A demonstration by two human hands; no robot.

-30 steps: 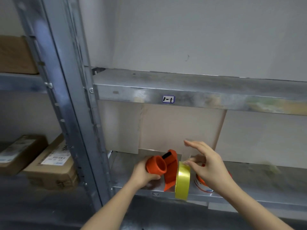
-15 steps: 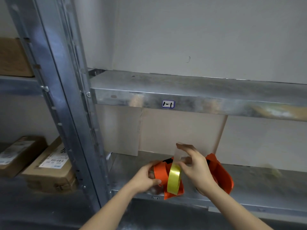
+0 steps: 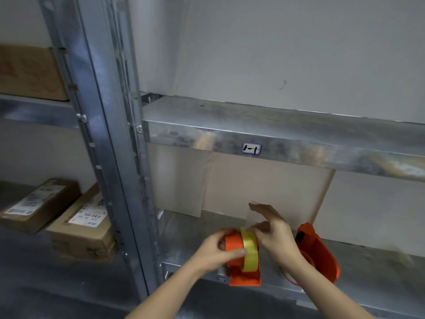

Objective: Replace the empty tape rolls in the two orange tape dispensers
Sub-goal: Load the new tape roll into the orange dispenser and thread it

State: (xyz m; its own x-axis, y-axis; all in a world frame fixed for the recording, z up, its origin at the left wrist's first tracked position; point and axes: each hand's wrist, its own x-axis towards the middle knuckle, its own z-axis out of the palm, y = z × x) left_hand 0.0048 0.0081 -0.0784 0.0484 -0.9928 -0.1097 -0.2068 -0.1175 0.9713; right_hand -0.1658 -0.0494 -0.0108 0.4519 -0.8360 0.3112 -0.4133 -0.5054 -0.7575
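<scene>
Since earlier, we are seating the yellow tape roll [image 3: 249,252] on the orange plastic tape dispenser [image 3: 241,261]; our left hand [image 3: 220,252] is gripping the dispenser, our right hand [image 3: 273,233] pinching the clear tape strip [image 3: 251,214].

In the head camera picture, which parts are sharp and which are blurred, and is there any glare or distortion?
Head view: the hands, left and right, and the yellow tape roll are fairly sharp; the cardboard boxes at left are soft; the upper shelf edge shows smeared reflections; the wide lens tilts the metal upright.
</scene>
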